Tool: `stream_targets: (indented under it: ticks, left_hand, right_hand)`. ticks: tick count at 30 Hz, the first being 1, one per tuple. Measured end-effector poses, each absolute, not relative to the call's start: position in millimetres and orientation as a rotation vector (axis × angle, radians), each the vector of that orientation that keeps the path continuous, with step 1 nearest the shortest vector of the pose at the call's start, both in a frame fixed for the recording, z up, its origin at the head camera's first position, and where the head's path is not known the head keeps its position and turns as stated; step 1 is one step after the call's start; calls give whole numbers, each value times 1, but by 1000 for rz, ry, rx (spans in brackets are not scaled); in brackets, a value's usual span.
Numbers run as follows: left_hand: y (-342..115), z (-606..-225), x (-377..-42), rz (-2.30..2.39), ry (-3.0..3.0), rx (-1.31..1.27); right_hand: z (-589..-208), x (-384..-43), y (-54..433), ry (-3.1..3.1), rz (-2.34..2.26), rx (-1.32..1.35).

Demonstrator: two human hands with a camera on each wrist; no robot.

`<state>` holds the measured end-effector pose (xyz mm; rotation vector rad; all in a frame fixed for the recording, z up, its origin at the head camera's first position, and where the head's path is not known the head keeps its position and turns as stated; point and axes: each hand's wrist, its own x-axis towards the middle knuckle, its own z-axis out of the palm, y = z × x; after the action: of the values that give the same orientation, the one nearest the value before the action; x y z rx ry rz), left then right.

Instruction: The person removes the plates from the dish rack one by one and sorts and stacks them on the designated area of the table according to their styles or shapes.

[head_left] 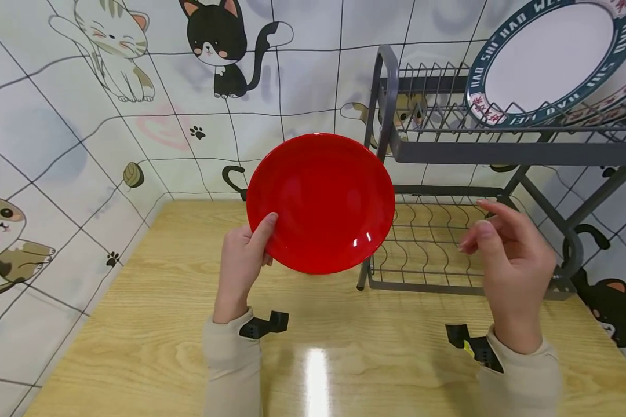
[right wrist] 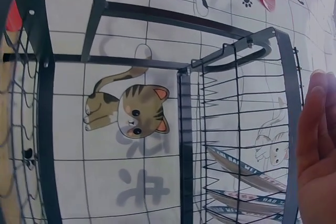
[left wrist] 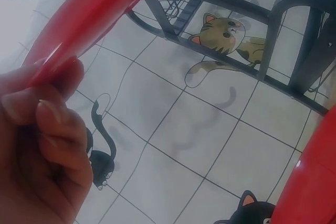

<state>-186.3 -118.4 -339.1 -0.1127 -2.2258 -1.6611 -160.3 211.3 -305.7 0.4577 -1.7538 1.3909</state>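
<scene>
One red plate (head_left: 320, 202) raised in the left hand (head_left: 242, 266), the right hand (head_left: 516, 266) unladen

Taking the plate as the centre of the dial in the head view, the left hand grips its rim at about 8 o'clock. The thumb lies on the glossy inner face, and the left wrist view shows the bent fingers at the underside. The plate is held up above the wooden table (head_left: 151, 324), its inner face turned toward the head camera.

Between 3 and 4 o'clock, well apart from the plate, is the right hand. Its fingers are loosely bent, with nothing held between them, in front of the right end of the lower rack tier (head_left: 428, 243).

A dark metal dish rack (head_left: 501, 153) stands from 2 to 4 o'clock. The plate overlaps its left side in the head view; whether they touch cannot be told. Patterned plates (head_left: 548, 63) with blue-green lettered rims lean in the upper tier at 2 o'clock; the right wrist view shows several, edge-on.

Tiled walls carry a black cat (head_left: 216, 35) at 11 o'clock and a yarn ball (head_left: 133, 175) between 9 and 10. Tan sleeves (head_left: 233, 362) and black wrist straps (head_left: 255, 328) show on both arms, toward 7 and 5 o'clock.
</scene>
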Motion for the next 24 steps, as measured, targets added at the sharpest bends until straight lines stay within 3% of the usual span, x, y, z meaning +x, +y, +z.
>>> stream_targets:
  ticks: [24]
  left_hand:
    - [-124, -371, -212, -1850, -2072, 139]
  right_hand:
    - [-225, -206, 264, -1809, 970, 157]
